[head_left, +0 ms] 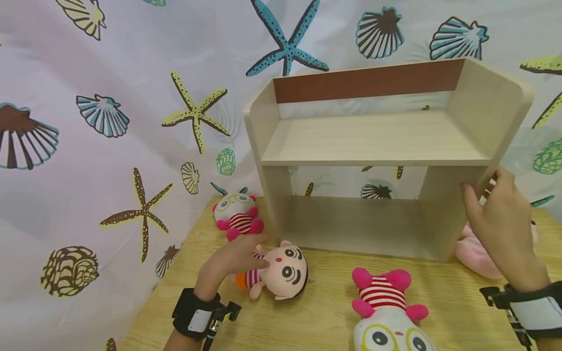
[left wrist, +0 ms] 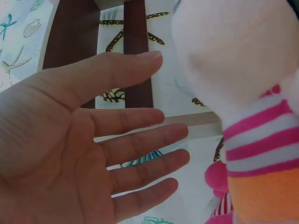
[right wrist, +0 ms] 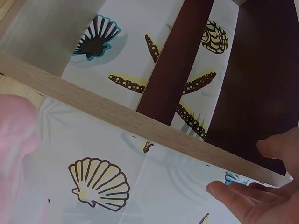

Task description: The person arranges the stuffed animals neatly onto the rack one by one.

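Observation:
A pale wooden two-tier shelf (head_left: 377, 139) with a brown back strip stands on the table. My right hand (head_left: 505, 224) is at its right side panel, thumb on the inner face and fingers round the outside; the right wrist view shows the panel edge (right wrist: 187, 147) running between thumb and fingers. Toward the shelf's lower left corner, my left hand (head_left: 232, 258) is spread with straight fingers (left wrist: 145, 140), holding nothing. Close to it lies a plush doll (head_left: 287, 270) with a striped top and orange bottoms, partly covered by that hand in the head view.
A pink-and-white plush (head_left: 240, 217) with yellow glasses sits left of the shelf. A similar plush (head_left: 384, 302) lies in front, its head toward me. Right of the shelf, a pale pink plush (head_left: 476, 253) is partly hidden by my right hand. A shell-patterned curtain (head_left: 145, 97) hangs behind.

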{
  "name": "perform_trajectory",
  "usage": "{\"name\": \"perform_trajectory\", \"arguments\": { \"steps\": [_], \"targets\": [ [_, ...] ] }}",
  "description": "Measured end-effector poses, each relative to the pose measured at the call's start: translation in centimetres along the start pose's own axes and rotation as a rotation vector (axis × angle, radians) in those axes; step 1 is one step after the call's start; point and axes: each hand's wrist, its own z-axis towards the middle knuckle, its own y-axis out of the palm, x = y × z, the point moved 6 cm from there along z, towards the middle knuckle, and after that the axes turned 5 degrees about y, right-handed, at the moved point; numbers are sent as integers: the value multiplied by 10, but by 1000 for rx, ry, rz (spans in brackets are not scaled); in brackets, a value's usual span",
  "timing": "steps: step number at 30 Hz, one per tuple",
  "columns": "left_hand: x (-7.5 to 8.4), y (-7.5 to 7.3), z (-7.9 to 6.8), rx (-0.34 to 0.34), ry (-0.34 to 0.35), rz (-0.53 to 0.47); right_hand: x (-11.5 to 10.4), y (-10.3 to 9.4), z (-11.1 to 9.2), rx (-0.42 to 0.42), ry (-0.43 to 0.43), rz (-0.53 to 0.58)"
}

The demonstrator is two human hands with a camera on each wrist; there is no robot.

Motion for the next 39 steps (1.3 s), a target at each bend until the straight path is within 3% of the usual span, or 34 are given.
{"name": "perform_trajectory", "arguments": {
  "steps": [7,14,19,23,32,39],
  "targets": [
    [-8,-1,15,50,-23,17,0,3,3,27,-9,-34],
    [-15,5,34,-114,-15,34,-1,2,9,70,-12,-44],
    [-22,13,36,-194,-77,-2,0,4,11,74,-13,-61],
    [-20,21,36,-288,-74,-35,2,3,8,88,-10,-61],
    [-16,32,35,-344,-98,-31,4,3,7,109,-9,-60],
    [-11,41,39,-351,2,-24,3,3,7,116,-16,-69]
  ]
}}
